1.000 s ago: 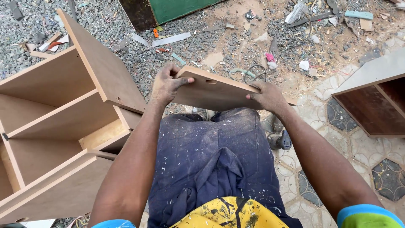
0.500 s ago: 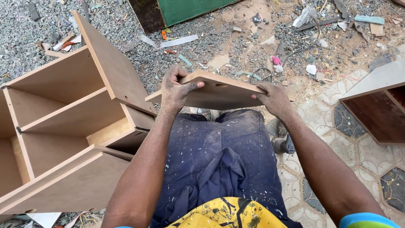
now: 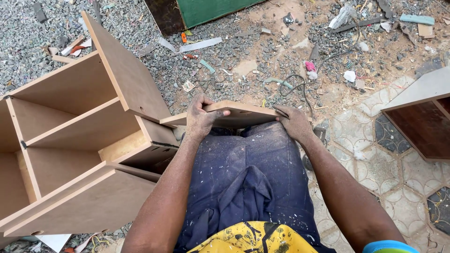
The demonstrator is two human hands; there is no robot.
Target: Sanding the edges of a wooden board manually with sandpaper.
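I hold a flat light-brown wooden board level in front of my thighs, over my dusty dark-blue trousers. My left hand grips its left end, thumb on top. My right hand clasps its right end. The board's left end comes close to the open side of a light-brown wooden cabinet carcass, which lies on its side at my left with shelves and dividers showing.
A second wooden cabinet stands at the right on patterned hexagonal tiles. Gravel and dirt ahead are strewn with wood offcuts, scraps and a cable. A green panel lies at the top.
The board and both hands have dropped lower and nearer my thighs. The view has shifted, so the cabinet at the left shows more of itself.
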